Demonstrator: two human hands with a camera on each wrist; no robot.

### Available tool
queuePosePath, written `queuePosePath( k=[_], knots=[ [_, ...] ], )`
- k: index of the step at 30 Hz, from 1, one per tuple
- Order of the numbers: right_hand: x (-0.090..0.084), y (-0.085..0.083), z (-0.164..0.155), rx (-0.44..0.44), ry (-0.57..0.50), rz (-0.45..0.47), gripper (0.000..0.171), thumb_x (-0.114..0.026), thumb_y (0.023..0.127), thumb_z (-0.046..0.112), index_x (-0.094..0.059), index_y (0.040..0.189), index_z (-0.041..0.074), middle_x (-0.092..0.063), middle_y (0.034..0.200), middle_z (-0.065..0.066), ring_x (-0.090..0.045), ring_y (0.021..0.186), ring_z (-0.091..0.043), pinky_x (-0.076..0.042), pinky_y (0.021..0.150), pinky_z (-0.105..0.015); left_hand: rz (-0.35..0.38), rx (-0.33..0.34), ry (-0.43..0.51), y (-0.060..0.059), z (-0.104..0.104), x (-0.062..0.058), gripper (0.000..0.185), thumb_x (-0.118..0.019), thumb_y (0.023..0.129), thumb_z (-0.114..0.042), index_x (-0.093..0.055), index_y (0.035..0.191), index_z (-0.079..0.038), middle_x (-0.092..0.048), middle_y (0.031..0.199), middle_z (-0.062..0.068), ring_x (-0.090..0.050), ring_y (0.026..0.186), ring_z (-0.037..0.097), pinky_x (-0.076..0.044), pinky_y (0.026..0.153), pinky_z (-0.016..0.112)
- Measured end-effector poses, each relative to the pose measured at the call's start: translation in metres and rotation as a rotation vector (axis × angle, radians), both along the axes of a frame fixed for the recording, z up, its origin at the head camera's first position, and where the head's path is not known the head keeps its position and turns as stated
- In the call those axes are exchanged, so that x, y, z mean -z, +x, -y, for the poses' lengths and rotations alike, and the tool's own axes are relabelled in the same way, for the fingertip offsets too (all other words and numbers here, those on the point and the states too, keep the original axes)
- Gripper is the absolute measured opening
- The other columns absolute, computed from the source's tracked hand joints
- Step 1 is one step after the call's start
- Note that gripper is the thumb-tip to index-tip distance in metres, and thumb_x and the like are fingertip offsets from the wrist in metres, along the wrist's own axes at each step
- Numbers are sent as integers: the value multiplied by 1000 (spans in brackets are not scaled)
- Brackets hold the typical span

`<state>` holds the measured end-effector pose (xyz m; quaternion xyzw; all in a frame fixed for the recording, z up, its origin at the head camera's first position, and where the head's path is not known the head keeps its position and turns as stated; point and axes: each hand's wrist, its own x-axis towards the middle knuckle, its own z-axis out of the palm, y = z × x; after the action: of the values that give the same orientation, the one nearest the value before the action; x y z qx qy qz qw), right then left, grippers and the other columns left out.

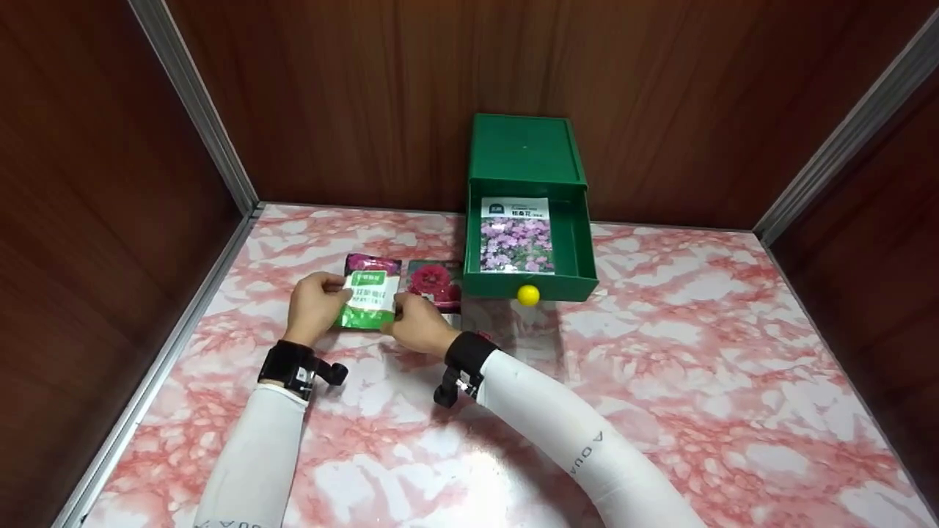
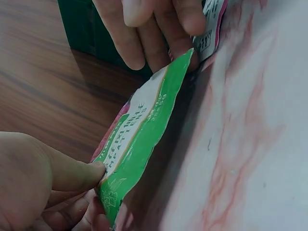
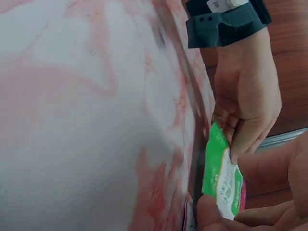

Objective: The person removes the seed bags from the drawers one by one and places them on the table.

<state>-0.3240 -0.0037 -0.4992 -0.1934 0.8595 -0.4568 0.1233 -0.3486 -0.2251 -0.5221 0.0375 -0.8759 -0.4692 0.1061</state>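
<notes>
A green and white seed packet (image 1: 370, 297) with a magenta flower picture at its top is held tilted over the table. My left hand (image 1: 315, 304) pinches its left edge, the thumb lying on the printed face, as the left wrist view shows. At the opposite edge is my right hand (image 1: 422, 323). Its fingers (image 2: 154, 45) touch the packet's corner, while the thumb stands apart from the packet. Another seed packet (image 1: 433, 282) with a dark pink flower lies on the table just beyond the right hand, which partly covers it.
A green drawer box (image 1: 524, 150) stands against the back wall. Its drawer (image 1: 576, 242) is pulled out, has a yellow knob (image 1: 528, 295) and contains a seed packet (image 1: 517, 238) with pink-purple flowers. Brown wood-look panels enclose the marbled table (image 1: 697, 367).
</notes>
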Motion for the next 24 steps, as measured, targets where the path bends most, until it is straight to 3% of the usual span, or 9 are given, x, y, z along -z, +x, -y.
queuePosePath(
  k=[6,7,12,16,19,24],
  knots=[
    [-6,-1,3,41,6,57,60,-78,101,11,-57,153,-11,-75,125,-19,-68,105,-21,-57,103,-36,7,-8,4,-5,0,-2,30,-78,99,-8,-77,124,7,-78,116,26,-72,110,40,-56,101,49],
    [-6,-1,4,43,3,73,62,-78,101,12,-56,154,-11,-74,129,-21,-70,105,-24,-59,102,-39,10,-10,4,-5,1,-2,30,-78,99,-7,-77,124,8,-77,116,26,-72,110,40,-56,102,49],
    [-6,0,7,66,26,114,80,-82,100,19,-44,165,-6,-61,156,-24,-65,134,-32,-51,117,-41,17,-8,-25,-5,0,-3,30,-77,100,-8,-77,126,7,-77,117,26,-72,110,41,-55,102,51],
    [-6,1,8,66,70,108,85,-83,99,25,-42,168,-3,-55,164,-22,-52,152,-33,-41,126,-42,23,-4,-63,-5,-1,-2,31,-77,100,-9,-77,128,6,-77,118,25,-72,109,41,-55,101,53],
    [-5,3,8,56,83,111,84,-83,99,28,-44,167,-2,-57,162,-21,-56,148,-30,-44,124,-41,31,-9,-81,-5,-1,-1,31,-77,100,-9,-77,128,5,-78,118,25,-72,109,40,-55,100,53],
    [-5,5,6,43,52,152,82,-83,100,27,-45,166,-2,-64,153,-20,-70,116,-28,-60,101,-41,38,-2,-112,-4,-1,1,33,-77,99,-12,-77,128,5,-78,119,24,-73,111,40,-55,100,54]
  ],
)
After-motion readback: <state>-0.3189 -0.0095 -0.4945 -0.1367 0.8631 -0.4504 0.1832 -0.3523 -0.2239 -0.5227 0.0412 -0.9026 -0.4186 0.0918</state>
